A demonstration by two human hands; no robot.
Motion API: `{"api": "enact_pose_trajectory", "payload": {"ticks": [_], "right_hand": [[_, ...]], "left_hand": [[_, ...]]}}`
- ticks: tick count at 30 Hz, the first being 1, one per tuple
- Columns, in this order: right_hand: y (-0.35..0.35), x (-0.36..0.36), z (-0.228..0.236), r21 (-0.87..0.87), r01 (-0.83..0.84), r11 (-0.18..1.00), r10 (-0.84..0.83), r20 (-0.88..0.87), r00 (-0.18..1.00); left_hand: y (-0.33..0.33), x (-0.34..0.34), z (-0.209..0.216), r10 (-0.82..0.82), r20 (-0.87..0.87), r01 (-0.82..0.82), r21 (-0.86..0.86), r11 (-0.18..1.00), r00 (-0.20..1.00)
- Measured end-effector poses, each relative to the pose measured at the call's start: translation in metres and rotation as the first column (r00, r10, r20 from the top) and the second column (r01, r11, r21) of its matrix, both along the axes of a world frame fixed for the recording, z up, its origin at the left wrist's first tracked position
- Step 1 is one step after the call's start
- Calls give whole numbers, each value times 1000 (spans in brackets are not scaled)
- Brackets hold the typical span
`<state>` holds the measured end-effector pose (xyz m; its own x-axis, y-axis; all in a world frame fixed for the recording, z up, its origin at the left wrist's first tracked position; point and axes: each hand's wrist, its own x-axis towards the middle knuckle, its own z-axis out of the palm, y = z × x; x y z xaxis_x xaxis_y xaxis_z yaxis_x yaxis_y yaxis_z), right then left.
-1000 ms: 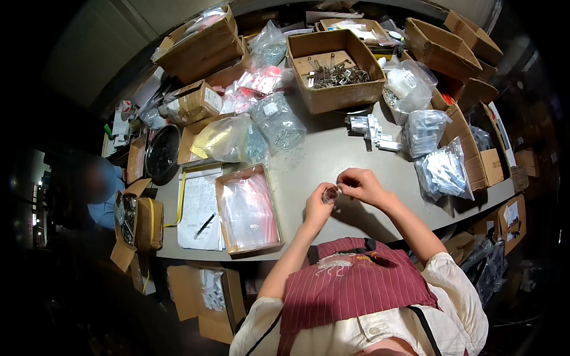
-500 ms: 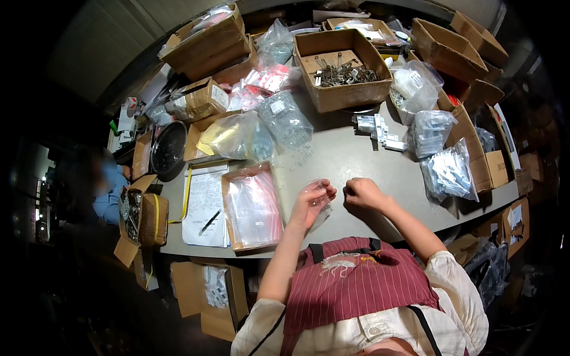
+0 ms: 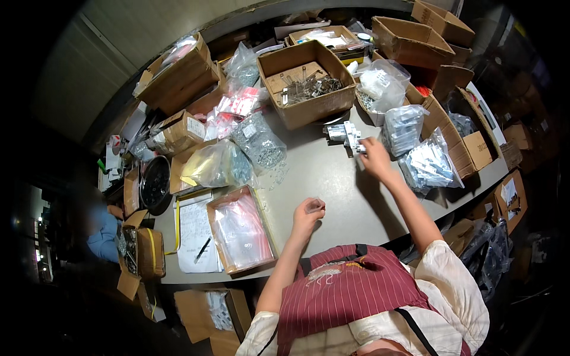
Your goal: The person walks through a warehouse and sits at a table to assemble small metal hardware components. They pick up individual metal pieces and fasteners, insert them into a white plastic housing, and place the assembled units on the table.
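My left hand (image 3: 309,216) is closed above the near part of the table, with a clear plastic bag (image 3: 314,206) in its fingers; most of the bag is hidden by the hand. Farther off to the right, my right hand (image 3: 375,159) reaches to a small pile of silvery metal pieces (image 3: 344,133). Its fingertips close on a piece at the near right end of that pile. A box of flat clear bags (image 3: 240,228) with reddish edges stands left of my left hand. Loose small hardware (image 3: 274,175) spills from a clear bag of small parts (image 3: 258,142) onto the table.
Beyond the pile stands a cardboard box of metal clips (image 3: 306,89). Filled bags of metal pieces (image 3: 428,163) lie at the right, beside cardboard boxes. Written sheets (image 3: 199,231) with a pen and a round black tray (image 3: 155,184) are at the left. Another person (image 3: 104,234) sits at far left.
My right hand has moved away from the left one, forward and right to the metal pieces. The plastic bag now looks gathered in my left hand. The view has shifted.
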<state>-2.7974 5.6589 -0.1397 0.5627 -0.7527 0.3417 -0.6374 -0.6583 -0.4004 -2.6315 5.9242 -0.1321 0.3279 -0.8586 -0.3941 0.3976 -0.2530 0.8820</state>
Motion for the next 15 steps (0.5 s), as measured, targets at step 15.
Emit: {"api": "enact_pose_trajectory", "payload": {"ticks": [15], "right_hand": [[77, -29, -49, 803, -426, 418, -57, 491, 869]], "left_hand": [[-6, -25, -31, 110, 1, -110, -59, 992, 994]]}}
